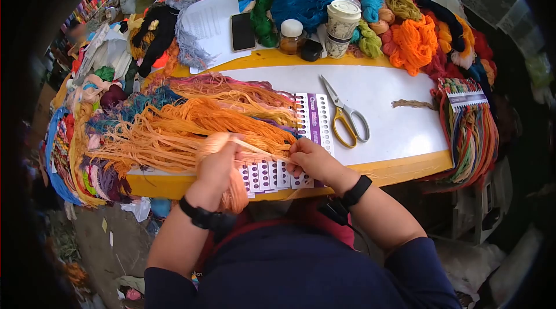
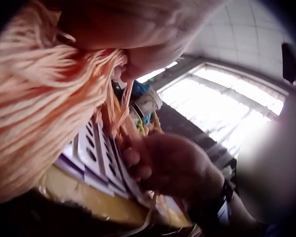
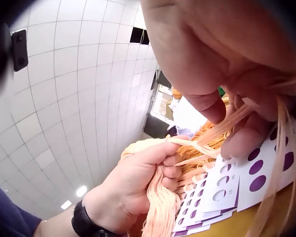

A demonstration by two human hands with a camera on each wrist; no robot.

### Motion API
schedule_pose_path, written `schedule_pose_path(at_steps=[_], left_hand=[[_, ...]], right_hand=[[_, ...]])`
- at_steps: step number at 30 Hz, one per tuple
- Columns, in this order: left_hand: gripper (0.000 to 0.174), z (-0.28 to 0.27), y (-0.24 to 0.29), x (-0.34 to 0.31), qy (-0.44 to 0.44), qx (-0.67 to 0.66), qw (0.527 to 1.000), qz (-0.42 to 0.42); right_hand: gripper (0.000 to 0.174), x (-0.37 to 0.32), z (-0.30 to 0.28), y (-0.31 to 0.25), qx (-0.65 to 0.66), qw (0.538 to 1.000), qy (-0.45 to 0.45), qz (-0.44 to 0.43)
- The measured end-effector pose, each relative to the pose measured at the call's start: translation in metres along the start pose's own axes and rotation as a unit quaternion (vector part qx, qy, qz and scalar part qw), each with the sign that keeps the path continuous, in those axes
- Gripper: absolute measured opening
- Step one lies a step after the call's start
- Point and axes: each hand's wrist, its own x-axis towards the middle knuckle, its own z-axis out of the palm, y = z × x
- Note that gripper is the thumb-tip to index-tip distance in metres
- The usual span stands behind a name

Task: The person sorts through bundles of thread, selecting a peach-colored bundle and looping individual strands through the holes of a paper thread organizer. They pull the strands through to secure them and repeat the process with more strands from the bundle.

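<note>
My left hand (image 1: 217, 167) grips a thick peach thread skein (image 2: 44, 103), its loose length hanging below the fist. A few peach strands (image 3: 222, 126) run taut from it to my right hand (image 1: 315, 161). The right hand pinches those strands between thumb and fingers, close over the cards' right end. Under both hands, white punched cards (image 1: 263, 177) with purple-looking holes overlap in a fan along the table's front edge. A purple-banded Cross Stitch card (image 1: 314, 115) lies behind the right hand, with orange thread bundles (image 1: 226, 121) spread leftward from it.
Gold-and-grey-handled scissors (image 1: 346, 121) lie on the white sheet (image 1: 399, 129) right of the cards. At the back stand a paper cup (image 1: 343, 28), a jar (image 1: 291, 37) and a phone (image 1: 243, 32). Coloured skeins (image 1: 307, 2) line the rear. A threaded card (image 1: 468, 99) hangs over the right edge.
</note>
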Motion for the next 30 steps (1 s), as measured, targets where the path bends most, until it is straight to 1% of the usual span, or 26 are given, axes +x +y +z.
schedule_pose_path(at_steps=[1, 3, 5, 7, 8, 9, 10, 11, 12, 13, 14, 15, 16, 18, 19, 21, 22, 23, 24, 25, 26, 27, 28, 29, 30], left_hand=[[0.021, -0.011, 0.005, -0.001, 0.000, 0.001, 1.000, 0.001], [0.020, -0.038, 0.019, -0.007, 0.027, -0.048, 0.998, 0.031], [0.022, -0.075, 0.037, -0.006, 0.032, -0.059, 0.995, 0.075], [0.023, -0.115, 0.055, -0.007, 0.000, -0.132, 0.979, 0.152], [0.023, -0.125, 0.062, -0.006, 0.000, -0.132, 0.979, 0.154], [0.025, -0.134, 0.070, -0.005, 0.062, -0.210, 0.956, 0.194], [0.028, -0.137, 0.078, -0.008, 0.122, -0.285, 0.922, 0.231], [0.033, -0.139, 0.079, -0.016, 0.109, -0.262, 0.937, 0.204], [0.033, -0.135, 0.074, -0.024, 0.108, -0.263, 0.935, 0.210], [0.037, -0.122, 0.067, -0.035, 0.093, -0.225, 0.959, 0.141], [0.040, -0.108, 0.059, -0.046, 0.079, -0.185, 0.977, 0.070], [0.039, -0.093, 0.051, -0.057, -0.001, -0.184, 0.981, 0.065], [0.038, -0.079, 0.043, -0.069, -0.082, -0.181, 0.978, 0.058], [0.040, -0.059, 0.038, -0.088, -0.173, -0.068, 0.982, 0.045], [0.040, -0.050, 0.040, -0.098, -0.174, -0.068, 0.981, 0.046], [0.049, -0.035, 0.044, -0.112, -0.253, -0.125, 0.959, 0.037], [0.049, -0.032, 0.041, -0.113, -0.254, -0.125, 0.958, 0.039], [0.052, -0.030, 0.039, -0.113, -0.253, -0.125, 0.958, 0.040], [0.056, -0.029, 0.036, -0.114, -0.252, -0.124, 0.959, 0.042], [0.056, -0.028, 0.035, -0.115, -0.250, -0.125, 0.959, 0.043], [0.056, -0.026, 0.034, -0.116, -0.260, -0.081, 0.961, 0.049], [0.055, -0.026, 0.032, -0.117, -0.270, -0.037, 0.961, 0.055], [0.055, -0.026, 0.031, -0.117, -0.269, -0.039, 0.961, 0.055], [0.056, -0.027, 0.031, -0.116, -0.272, 0.015, 0.960, 0.059], [0.057, -0.027, 0.029, -0.115, -0.274, 0.069, 0.957, 0.064]], right_hand=[[0.006, -0.001, 0.000, -0.001, 0.001, 1.000, 0.001, -0.001], [0.005, -0.003, 0.002, -0.005, -0.011, 1.000, 0.006, 0.010], [0.006, -0.002, 0.002, -0.004, -0.013, 1.000, 0.010, 0.011], [0.006, -0.001, 0.002, -0.001, -0.015, 1.000, 0.015, 0.013], [0.006, 0.000, 0.002, 0.001, -0.017, 1.000, 0.016, 0.010], [0.007, 0.000, 0.003, 0.001, -0.019, 1.000, 0.017, 0.006], [0.007, -0.002, 0.004, -0.001, -0.020, 1.000, 0.017, 0.002], [0.008, -0.005, 0.006, -0.003, -0.048, 0.998, 0.027, -0.001], [0.010, -0.007, 0.009, -0.006, -0.076, 0.996, 0.037, -0.005], [0.010, -0.013, 0.015, -0.011, -0.077, 0.996, 0.037, -0.010], [0.010, -0.023, 0.025, -0.018, -0.102, 0.990, 0.062, -0.078], [0.011, -0.033, 0.035, -0.026, -0.125, 0.978, 0.086, -0.142], [0.011, -0.044, 0.045, -0.040, -0.123, 0.979, 0.082, -0.140], [0.012, -0.060, 0.067, -0.068, -0.112, 0.956, 0.044, -0.269], [0.012, -0.059, 0.076, -0.072, -0.112, 0.955, 0.045, -0.270], [0.014, -0.058, 0.091, -0.076, -0.032, 0.930, 0.003, -0.365], [0.014, -0.057, 0.095, -0.074, -0.034, 0.930, 0.003, -0.366], [0.015, -0.056, 0.099, -0.071, 0.014, 0.956, -0.043, -0.291], [0.018, -0.055, 0.103, -0.068, 0.061, 0.971, -0.089, -0.212], [0.017, -0.054, 0.105, -0.064, 0.048, 0.974, -0.087, -0.204], [0.017, -0.054, 0.107, -0.063, 0.048, 0.974, -0.088, -0.204], [0.015, -0.054, 0.107, -0.064, 0.127, 0.977, -0.111, -0.133], [0.013, -0.055, 0.108, -0.064, 0.206, 0.968, -0.131, -0.061], [0.013, -0.055, 0.107, -0.063, 0.205, 0.968, -0.131, -0.060], [0.012, -0.053, 0.105, -0.061, 0.206, 0.965, -0.150, -0.063]])
